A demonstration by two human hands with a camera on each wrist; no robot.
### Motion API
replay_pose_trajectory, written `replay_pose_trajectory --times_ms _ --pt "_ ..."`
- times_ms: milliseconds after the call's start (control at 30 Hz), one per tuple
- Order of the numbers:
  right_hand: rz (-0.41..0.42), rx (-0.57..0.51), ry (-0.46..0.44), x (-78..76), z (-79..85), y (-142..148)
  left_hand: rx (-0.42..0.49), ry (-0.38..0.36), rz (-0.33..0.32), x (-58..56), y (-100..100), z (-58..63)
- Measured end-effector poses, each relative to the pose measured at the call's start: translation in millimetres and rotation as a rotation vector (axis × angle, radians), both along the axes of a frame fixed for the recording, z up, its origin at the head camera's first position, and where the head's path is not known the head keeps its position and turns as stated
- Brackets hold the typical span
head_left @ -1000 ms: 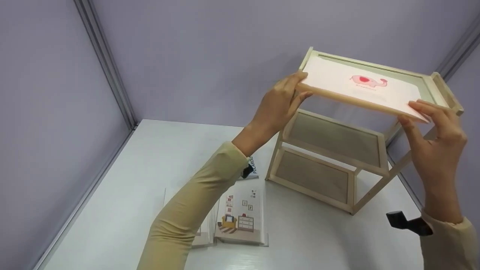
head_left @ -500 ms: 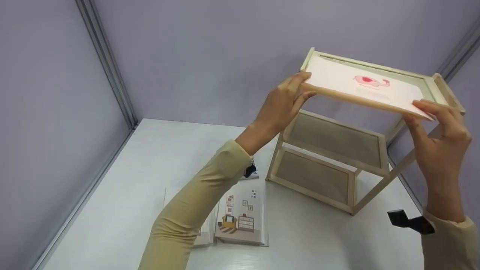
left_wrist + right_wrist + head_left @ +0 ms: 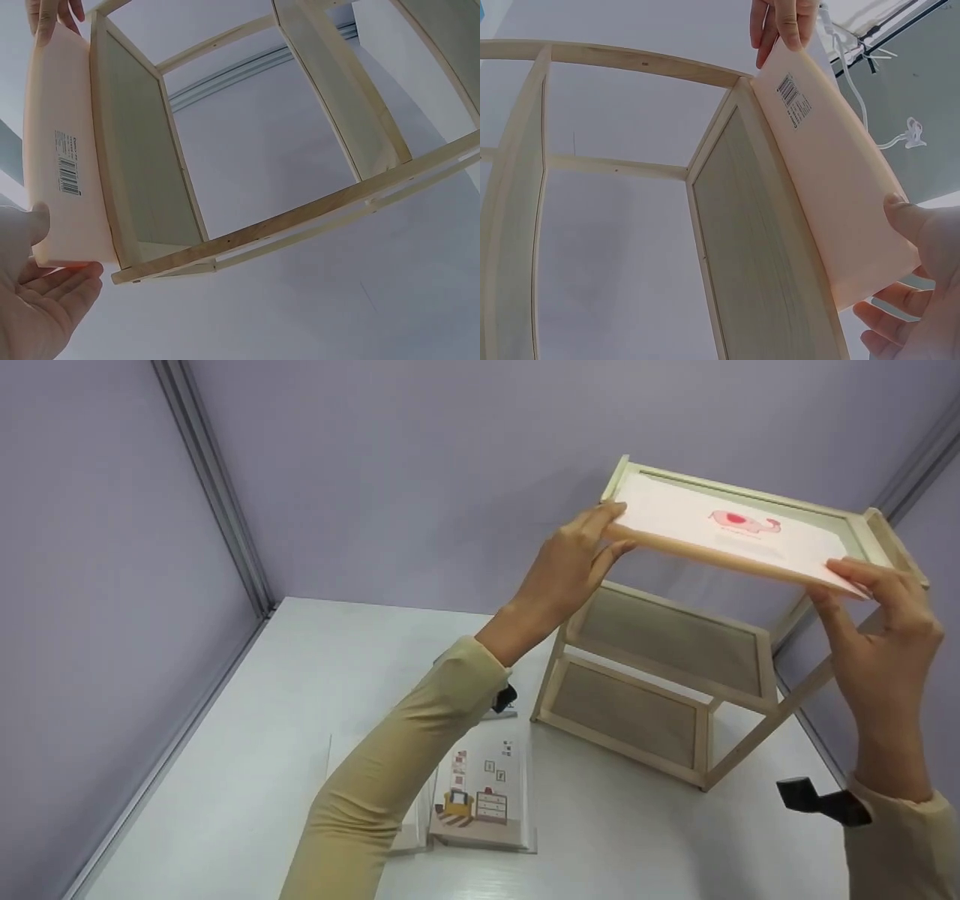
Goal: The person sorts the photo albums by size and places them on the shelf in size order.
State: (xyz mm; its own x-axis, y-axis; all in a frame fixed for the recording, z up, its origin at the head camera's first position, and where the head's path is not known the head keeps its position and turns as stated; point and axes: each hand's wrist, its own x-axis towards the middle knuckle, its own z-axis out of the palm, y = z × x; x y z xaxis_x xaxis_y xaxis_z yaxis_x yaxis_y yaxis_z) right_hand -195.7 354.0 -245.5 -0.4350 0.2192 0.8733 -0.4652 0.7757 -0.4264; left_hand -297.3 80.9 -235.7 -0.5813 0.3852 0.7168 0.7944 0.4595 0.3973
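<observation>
A flat book (image 3: 679,519) with a white cover and a pink elephant picture lies tilted on the top shelf of a light wooden rack (image 3: 630,682), in the head view. Its near edge sticks out past the shelf's front. My left hand (image 3: 566,559) pinches the book's left end, thumb below and fingers on top. At the other end my right hand (image 3: 885,637) pinches it the same way. In the left wrist view, the pink underside (image 3: 64,135) carries a barcode label (image 3: 67,161). The shelf hides the rest of that underside.
Two lower shelves (image 3: 667,641) of the rack sit under the top one. On the white table (image 3: 360,645) lie flat, clear-edged books, one with a room drawing (image 3: 484,795). My left sleeve partly covers them. Lilac walls (image 3: 375,472) stand behind and beside the table.
Both hands and the book have shifted slightly to the right along the top shelf. My grip on both ends is the same, and the rack has stayed in place.
</observation>
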Motion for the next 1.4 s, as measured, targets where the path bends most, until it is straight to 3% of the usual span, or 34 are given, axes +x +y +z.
replay_pose_trajectory --times_ms 200,433,1033,1233,1400 --pt "-0.01 0.005 -0.008 -1.8 -0.8 2.3 -0.006 -0.006 0.007 -0.7 1.7 0.3" --pt "-0.009 -0.008 -0.034 -4.6 -0.8 2.6 -0.068 -0.067 0.017 -0.9 1.8 4.2" --pt "-0.019 0.029 -0.076 -5.7 -4.1 -6.0 -0.083 -0.081 0.048 -4.6 2.6 4.1" --pt "-0.025 0.033 -0.046 -1.3 1.1 -18.0 -0.094 -0.079 0.054 -6.1 1.5 4.5" --pt "-0.033 0.05 -0.019 -5.6 -1.9 -11.8 -0.088 -0.09 0.051 -7.1 0.1 4.2"
